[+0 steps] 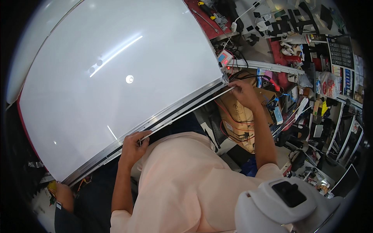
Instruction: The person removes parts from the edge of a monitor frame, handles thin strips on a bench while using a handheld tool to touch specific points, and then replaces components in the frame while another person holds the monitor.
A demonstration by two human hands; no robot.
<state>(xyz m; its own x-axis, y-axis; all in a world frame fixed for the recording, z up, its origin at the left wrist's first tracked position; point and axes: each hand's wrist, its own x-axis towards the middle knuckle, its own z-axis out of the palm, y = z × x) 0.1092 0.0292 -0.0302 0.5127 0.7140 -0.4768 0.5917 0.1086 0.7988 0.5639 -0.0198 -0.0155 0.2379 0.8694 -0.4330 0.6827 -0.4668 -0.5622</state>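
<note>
A large glossy white panel [116,58] lies in front of me, its near edge bordered by a silver metal rail [167,110]. A long thin white strip [202,105] runs slantwise along the rail, a dark gap showing between them. My left hand [134,147] is at the rail's middle, thumb and bent fingers closed on the strip. At the panel's near right corner, the fingertips of my right hand [245,95] pinch the strip's far end. On the far left, another person's hand [64,196] is at the panel's lower corner.
A brown cardboard piece [239,120] with orange wires lies below my right hand. Beside the panel's right corner sits a small device with a lit display [224,57]. Tools, cables and parts crowd the right side. A screwdriver [206,9] lies on a red surface at top.
</note>
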